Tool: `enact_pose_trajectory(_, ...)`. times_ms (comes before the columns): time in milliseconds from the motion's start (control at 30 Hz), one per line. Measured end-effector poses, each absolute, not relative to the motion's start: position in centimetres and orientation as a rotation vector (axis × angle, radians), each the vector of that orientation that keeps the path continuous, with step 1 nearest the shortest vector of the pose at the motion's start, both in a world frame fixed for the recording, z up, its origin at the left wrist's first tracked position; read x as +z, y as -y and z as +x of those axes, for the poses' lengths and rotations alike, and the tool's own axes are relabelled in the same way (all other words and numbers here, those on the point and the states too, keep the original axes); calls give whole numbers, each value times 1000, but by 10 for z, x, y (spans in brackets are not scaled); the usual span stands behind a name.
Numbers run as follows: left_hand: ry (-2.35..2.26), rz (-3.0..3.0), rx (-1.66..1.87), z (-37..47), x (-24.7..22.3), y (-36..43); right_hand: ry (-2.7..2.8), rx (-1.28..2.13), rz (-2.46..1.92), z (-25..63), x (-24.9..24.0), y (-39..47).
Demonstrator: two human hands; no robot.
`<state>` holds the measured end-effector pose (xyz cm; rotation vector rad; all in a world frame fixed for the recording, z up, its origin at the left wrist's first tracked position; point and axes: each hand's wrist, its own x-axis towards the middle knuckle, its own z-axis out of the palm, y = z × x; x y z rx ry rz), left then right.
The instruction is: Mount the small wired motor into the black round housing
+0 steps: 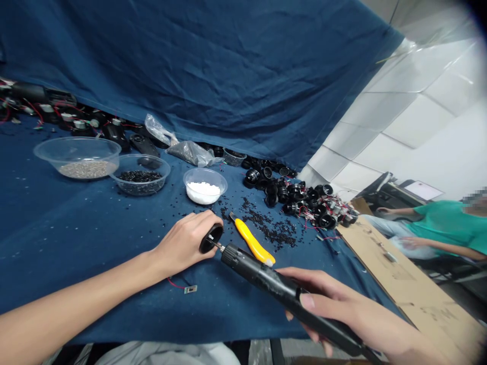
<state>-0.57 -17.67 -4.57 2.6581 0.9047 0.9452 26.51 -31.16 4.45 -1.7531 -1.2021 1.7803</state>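
Blue cloth is covering the worktop [57, 243] and rising as a backdrop behind it. Three clear plastic bowls [78, 157] are sitting at the back, holding grey grains, black bits and white powder, with a heap of black round motor parts with red wires [300, 200] lying to their right. Nearer, the right hand [342, 309] is closing around the long black electric screwdriver [281, 289], angling its bit toward the small black cylindrical part [211, 238]. The left hand [186, 241] is pinning that part against the cloth, fingers wrapped round it. Judging by the angle, the bit should be meeting the screw squarely, with the part being kept from spinning. A yellow utility knife [253, 244] is lying just beside the tool tip, among loose black screws [274, 230].
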Motion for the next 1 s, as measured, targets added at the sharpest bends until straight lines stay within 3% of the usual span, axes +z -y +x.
enact_pose_trajectory(533,-787,2543,955,-5,-45,177,1434,1528,-1999,256,52,325)
enact_pose_trajectory(767,-818,2518,929,-5,-46,177,1925,894,-2036,255,44,329)
enact_pose_trajectory(1000,-837,2521,881,-5,-46,177,2086,683,-1930,242,49,328)
